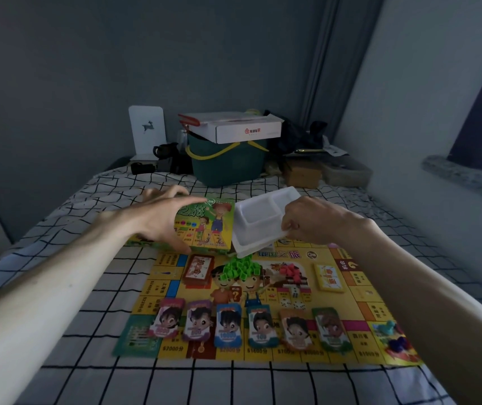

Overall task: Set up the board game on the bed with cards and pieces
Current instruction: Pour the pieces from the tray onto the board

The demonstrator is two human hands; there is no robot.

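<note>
- The right hand [310, 222] pinches the near edge of a white moulded plastic tray [258, 222], which is held tilted above the far edge of the yellow paper game board [359, 290].
- The left hand [162, 219] has its fingers spread and straight over the green cardboard game box [207, 226] (whether it touches the box, one cannot tell).
- The board lies flat on the bed with a white checked sheet [87, 311].
- On the board: a heap of small green plastic houses [238, 267], a group of red plastic pieces [291, 270], white dice [292, 298], a red card deck [199, 268], a yellow card deck [329, 277].
- Six stacks of play money [228, 324] stand in a row along the near edge.
</note>
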